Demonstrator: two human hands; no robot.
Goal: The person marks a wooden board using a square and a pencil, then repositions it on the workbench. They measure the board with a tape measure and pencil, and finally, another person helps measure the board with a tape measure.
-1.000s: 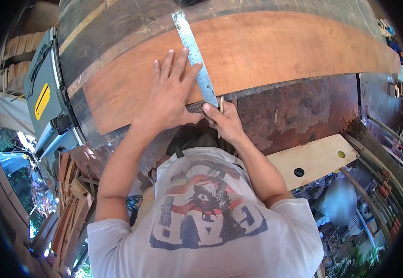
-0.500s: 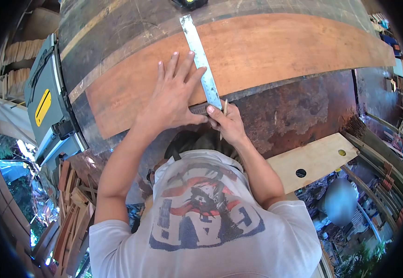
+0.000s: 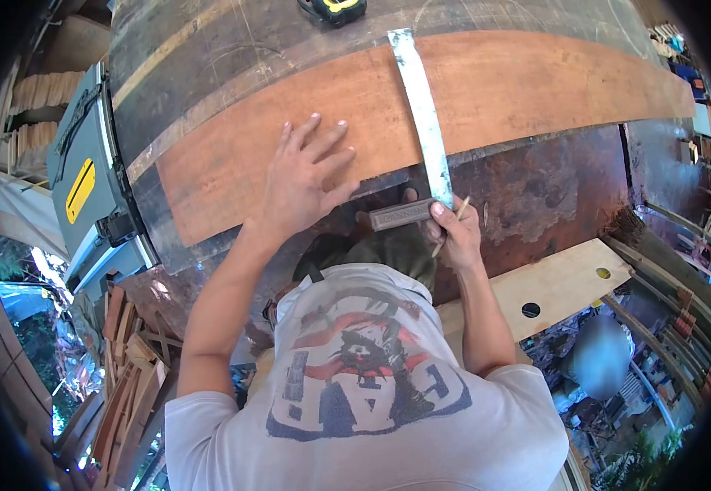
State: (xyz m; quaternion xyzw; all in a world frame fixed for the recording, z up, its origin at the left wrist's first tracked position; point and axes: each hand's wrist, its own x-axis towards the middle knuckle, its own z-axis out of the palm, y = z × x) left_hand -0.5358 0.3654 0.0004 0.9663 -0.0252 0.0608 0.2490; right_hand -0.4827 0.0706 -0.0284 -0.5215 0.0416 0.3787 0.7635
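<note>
A long reddish-brown wooden board [image 3: 527, 86] lies across the worktable. My left hand [image 3: 301, 176] rests on its near part with fingers spread, holding nothing. My right hand [image 3: 459, 236] grips a try square [image 3: 423, 119] near the corner where blade and stock meet. The steel blade lies across the board, and the dark stock [image 3: 400, 215] sits off the board's near edge, on my side. A thin pencil [image 3: 463, 209] is also tucked between the fingers of my right hand.
A tape measure [image 3: 333, 10] sits beyond the board at the far edge of view. To the left stands a grey case with a yellow label [image 3: 81, 191]. A pale plank with holes [image 3: 564, 286] lies at the near right. Wood offcuts [image 3: 130, 385] are stacked at lower left.
The try square has slid right along the board with my right hand, and its stock now shows apart from the edge. My left hand no longer touches the blade and has shifted slightly nearer.
</note>
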